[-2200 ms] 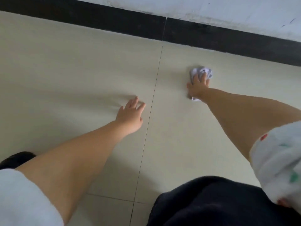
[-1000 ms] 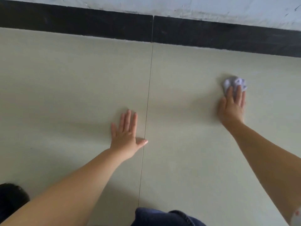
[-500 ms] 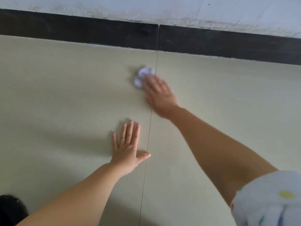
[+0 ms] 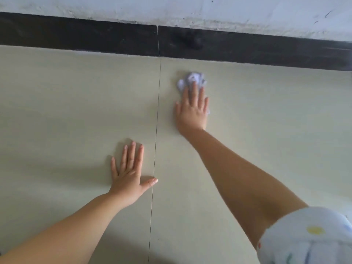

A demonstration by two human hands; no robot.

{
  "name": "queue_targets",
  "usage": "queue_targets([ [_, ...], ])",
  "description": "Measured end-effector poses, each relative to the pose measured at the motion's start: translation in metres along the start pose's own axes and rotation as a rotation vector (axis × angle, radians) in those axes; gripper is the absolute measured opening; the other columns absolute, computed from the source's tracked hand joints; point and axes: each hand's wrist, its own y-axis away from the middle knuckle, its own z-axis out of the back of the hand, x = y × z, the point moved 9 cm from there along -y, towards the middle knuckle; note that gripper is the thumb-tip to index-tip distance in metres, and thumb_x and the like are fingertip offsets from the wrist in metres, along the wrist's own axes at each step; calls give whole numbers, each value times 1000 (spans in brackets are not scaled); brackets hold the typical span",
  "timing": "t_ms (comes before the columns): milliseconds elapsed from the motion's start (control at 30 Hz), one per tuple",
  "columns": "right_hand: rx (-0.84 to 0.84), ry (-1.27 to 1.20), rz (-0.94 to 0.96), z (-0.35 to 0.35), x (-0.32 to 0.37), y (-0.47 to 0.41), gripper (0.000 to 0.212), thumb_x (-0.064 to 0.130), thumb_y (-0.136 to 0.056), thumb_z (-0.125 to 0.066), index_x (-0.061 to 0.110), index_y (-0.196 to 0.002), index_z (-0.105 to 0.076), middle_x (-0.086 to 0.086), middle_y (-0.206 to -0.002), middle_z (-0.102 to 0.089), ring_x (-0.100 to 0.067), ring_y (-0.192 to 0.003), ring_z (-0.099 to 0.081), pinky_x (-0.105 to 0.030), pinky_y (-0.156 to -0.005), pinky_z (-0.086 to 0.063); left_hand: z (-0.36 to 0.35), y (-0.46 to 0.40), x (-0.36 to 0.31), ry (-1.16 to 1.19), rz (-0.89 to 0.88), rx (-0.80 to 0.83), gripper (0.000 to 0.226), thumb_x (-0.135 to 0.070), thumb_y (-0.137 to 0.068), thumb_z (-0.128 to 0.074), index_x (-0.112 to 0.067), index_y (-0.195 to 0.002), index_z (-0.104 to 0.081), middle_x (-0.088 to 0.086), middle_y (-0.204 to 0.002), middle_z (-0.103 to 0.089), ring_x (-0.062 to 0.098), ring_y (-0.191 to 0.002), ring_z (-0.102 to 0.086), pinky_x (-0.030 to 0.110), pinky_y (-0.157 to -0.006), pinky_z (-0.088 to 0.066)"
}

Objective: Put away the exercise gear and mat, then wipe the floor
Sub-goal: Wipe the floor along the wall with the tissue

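Note:
A crumpled white cloth [image 4: 192, 79] lies on the pale beige tiled floor [image 4: 266, 121], just right of the tile joint and close to the black skirting. My right hand [image 4: 192, 111] presses flat on the cloth; its fingers cover the cloth's near part, and a small bit of cloth shows at the hand's right edge. My left hand [image 4: 129, 174] rests flat on the floor left of the joint, fingers spread, holding nothing. No exercise gear or mat is in view.
A black skirting board [image 4: 76, 35] runs along the foot of a scuffed white wall [image 4: 171, 10] across the top. A thin tile joint [image 4: 156, 130] runs from the skirting toward me. My white patterned sleeve [image 4: 308, 237] fills the lower right corner.
My right hand swept the cloth from the right tile leftward across the joint, then back right of the joint. My left hand stayed planted on the floor.

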Motion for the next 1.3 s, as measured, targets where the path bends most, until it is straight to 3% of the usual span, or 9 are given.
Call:
queue_targets([
  [100, 254, 115, 522, -33, 63, 50, 58, 41, -101, -26, 20, -152, -9, 0, -160, 6, -25, -147, 9, -42, -119, 6, 0, -3, 2, -21, 16, -6, 104, -84, -64, -21, -32, -129, 41, -14, -132, 53, 3, -117, 56, 45, -111, 19],
  [167, 232, 129, 544, -18, 22, 47, 57, 44, -99, -23, 23, -151, -14, 2, -160, 0, -24, -147, 3, -39, -120, 3, -2, -3, 3, -44, 24, 10, 104, -80, -75, -33, -31, -127, 43, -14, -131, 54, 3, -113, 59, 47, -112, 18],
  [367, -63, 36, -465, 78, -242, 43, 72, 45, -87, -19, 17, -152, -10, -6, -160, 4, -31, -147, 5, -44, -119, -1, 0, 1, 0, 3, 2, -1, 103, -63, -85, -46, -28, -129, 41, -11, -134, 51, 10, -117, 55, 45, -111, 21],
  [467, -118, 19, -582, 71, -237, 66, 77, 49, -83, -19, 16, -152, -10, -7, -160, 3, -33, -146, 4, -46, -117, 0, 1, 1, -1, -7, 7, 5, 104, -63, -86, -46, -27, -129, 41, -11, -133, 51, 10, -126, 46, 47, -111, 19],
  [700, 80, 122, 310, -49, 9, 193, 61, 44, -94, -26, 15, -148, -29, -5, -158, -18, -29, -145, -12, -45, -115, -9, 4, -2, -1, -3, 14, -55, 110, -63, -81, -53, -23, -137, 33, -12, -137, 44, 12, -136, 34, 50, -113, 14],
  [800, 173, 122, 599, -51, 0, 211, 56, 42, -95, -29, 19, -146, -28, 0, -156, -25, -24, -143, -15, -40, -114, -13, 5, -3, -1, -33, 22, -55, 105, -61, -83, -52, -24, -145, 25, -9, -146, 41, 15, -140, 32, 50, -114, 12],
  [1100, -70, -162, -747, 78, -332, 179, 56, 37, -102, -21, 19, -153, -9, -2, -160, 8, -27, -147, 8, -43, -118, 0, 21, 13, -56, -307, -187, -182, 79, -38, -93, -48, -25, -152, 3, 3, -156, 25, 23, -146, 18, 56, -114, -1],
  [1200, -93, -103, -665, 44, -263, 189, 59, 38, -100, -27, 16, -152, -11, -5, -160, 5, -29, -147, 6, -45, -117, 3, 11, 12, -86, -345, -222, -157, 71, -26, -95, -41, -25, -152, 2, 3, -157, 25, 22, -146, 18, 55, -115, -1],
  [1300, -47, 35, -209, -13, -125, 226, 64, 43, -93, -27, 14, -150, -23, -7, -159, -13, -31, -146, -6, -49, -116, -5, 3, 10, -95, -298, -145, -96, 68, -21, -95, -38, -25, -152, 0, 3, -158, 21, 21, -147, 14, 53, -116, -3],
])
